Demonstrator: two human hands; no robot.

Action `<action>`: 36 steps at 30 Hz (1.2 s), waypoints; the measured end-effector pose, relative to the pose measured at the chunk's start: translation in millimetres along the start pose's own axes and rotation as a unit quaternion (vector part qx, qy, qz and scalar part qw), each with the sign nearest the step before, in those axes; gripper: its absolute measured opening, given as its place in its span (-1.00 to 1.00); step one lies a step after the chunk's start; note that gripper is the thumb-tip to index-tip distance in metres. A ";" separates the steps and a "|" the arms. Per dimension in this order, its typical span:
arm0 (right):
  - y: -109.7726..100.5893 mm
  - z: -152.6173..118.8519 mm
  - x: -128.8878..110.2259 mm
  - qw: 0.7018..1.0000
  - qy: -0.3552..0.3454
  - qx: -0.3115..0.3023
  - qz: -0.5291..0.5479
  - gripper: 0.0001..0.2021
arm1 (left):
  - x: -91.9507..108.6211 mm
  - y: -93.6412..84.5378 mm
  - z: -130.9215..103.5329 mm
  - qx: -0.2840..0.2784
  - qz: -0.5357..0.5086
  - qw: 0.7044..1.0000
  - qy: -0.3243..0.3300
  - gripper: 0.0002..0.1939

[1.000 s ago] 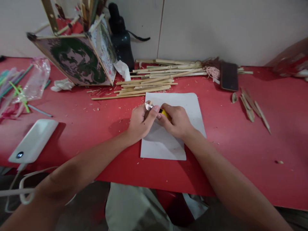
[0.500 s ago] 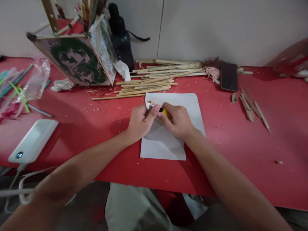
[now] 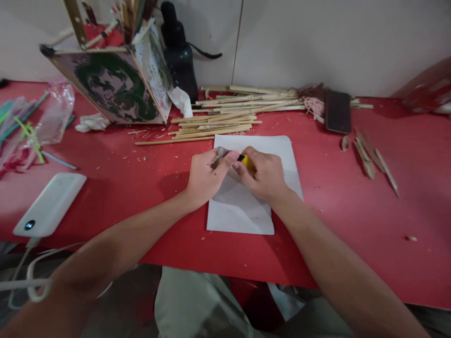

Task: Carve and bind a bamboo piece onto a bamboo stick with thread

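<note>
Above a white sheet of paper (image 3: 243, 213), my two hands meet with their thumbs close together. My right hand (image 3: 265, 174) is closed round a yellow-and-black utility knife (image 3: 248, 164), its black end pointing left toward my other thumb. Pinched in my left hand (image 3: 207, 177) is a small pale piece (image 3: 221, 151); its kind cannot be made out, as the fingers cover most of it. The blade of the knife is mostly hidden behind the left thumb.
Thin wooden sticks (image 3: 214, 127) lie behind the paper, near a dragon-patterned box (image 3: 112, 87) and a dark bottle (image 3: 181, 61). A phone (image 3: 337, 111) and carved slivers (image 3: 364, 159) are to the right. A white power bank (image 3: 51, 204) and plastic straws (image 3: 28, 126) sit left.
The knife and my right hand have shifted slightly to the right. The pale piece between my left fingers has turned and looks greyer. The whole view has moved a little.
</note>
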State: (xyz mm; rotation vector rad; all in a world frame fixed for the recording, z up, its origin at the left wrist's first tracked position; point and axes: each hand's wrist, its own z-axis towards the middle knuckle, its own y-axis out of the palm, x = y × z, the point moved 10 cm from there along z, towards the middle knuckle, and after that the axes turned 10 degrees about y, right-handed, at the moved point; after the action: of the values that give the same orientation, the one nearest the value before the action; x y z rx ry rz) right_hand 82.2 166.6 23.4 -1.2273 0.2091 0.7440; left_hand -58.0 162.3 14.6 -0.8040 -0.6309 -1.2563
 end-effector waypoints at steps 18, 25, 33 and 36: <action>5.0 0.7 -0.7 0.999 0.003 -0.036 0.000 -0.51 | 13.8 2.9 0.4 -0.019 0.007 0.999 0.036 -0.51; -6.2 -3.7 -5.0 0.998 -0.006 0.058 -0.029 -0.55 | 4.5 -2.4 2.1 -0.003 0.008 1.000 0.007 -0.55; -0.6 -3.3 -5.0 1.000 0.003 0.013 0.006 -0.50 | -1.3 2.3 -3.2 -0.020 0.006 1.000 -0.003 -0.51; 2.2 -2.5 -4.4 1.000 0.009 -0.004 0.012 -0.48 | -2.1 4.2 -5.6 -0.026 0.002 1.000 -0.008 -0.53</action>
State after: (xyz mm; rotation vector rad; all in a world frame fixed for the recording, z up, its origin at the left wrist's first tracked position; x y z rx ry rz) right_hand 78.1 162.9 23.1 -1.2411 0.2365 0.7540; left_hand -54.4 159.4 8.9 -0.8596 -0.6103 -1.2674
